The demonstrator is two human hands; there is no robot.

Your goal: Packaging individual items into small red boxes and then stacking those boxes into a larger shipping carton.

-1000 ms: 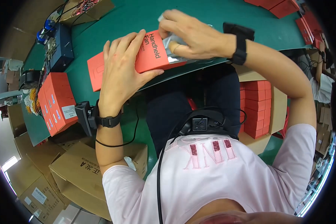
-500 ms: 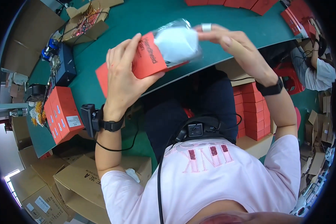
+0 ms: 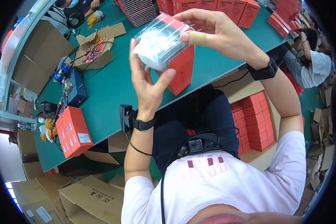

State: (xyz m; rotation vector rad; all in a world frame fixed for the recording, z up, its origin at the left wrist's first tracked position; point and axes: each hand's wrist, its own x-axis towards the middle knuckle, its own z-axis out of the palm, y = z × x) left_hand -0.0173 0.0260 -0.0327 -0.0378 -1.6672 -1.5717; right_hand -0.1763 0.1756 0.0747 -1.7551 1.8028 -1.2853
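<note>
A clear plastic bag [image 3: 175,25] with a whitish, glare-washed item [image 3: 153,48] inside is held up over the table's near edge. Around its left side and underside curve the fingers and thumb of my left hand [image 3: 147,87]. My right hand [image 3: 216,35], with beige tape round its thumb, grips the bag's upper right edge. Directly behind and below the bag is a red box [image 3: 183,71], its upper part covered by the bag; whether it rests on the table I cannot tell. What the item is cannot be made out through the shine.
Red boxes [image 3: 227,13] line the green table's [image 3: 115,97] far side. A larger red carton [image 3: 72,130] stands at the left, by a blue device [image 3: 76,89] and an open box of wires [image 3: 95,50]. Below right, a carton holds small red boxes [image 3: 255,119]. Other people sit nearby.
My left hand has moved from the red box onto the bagged item. My right hand now grips the bag. The bag has shifted left, and the red box now stands more upright beneath it.
</note>
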